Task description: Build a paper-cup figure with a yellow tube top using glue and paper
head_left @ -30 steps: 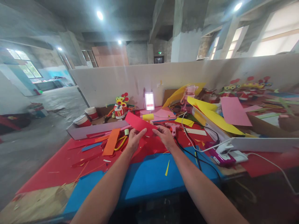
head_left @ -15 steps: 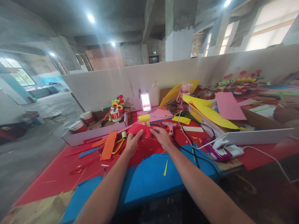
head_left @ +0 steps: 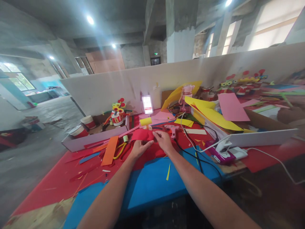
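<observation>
orange strip [head_left: 110, 151] lies left of the left hand [head_left: 139, 148], its thumb out sideways; whether it grips, i cannot tell. red paper [head_left: 142, 135] sits just beyond that hand, its right end seemingly pinched by the right hand [head_left: 163, 140]. the step looks like bending paper; next calls for a steady hold at both ends.

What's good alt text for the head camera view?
A person's right hand pinches red paper, the left hand at its near edge. Around them lie an orange strip and a pink glue gun; a colourful figure stands farther back.
</observation>
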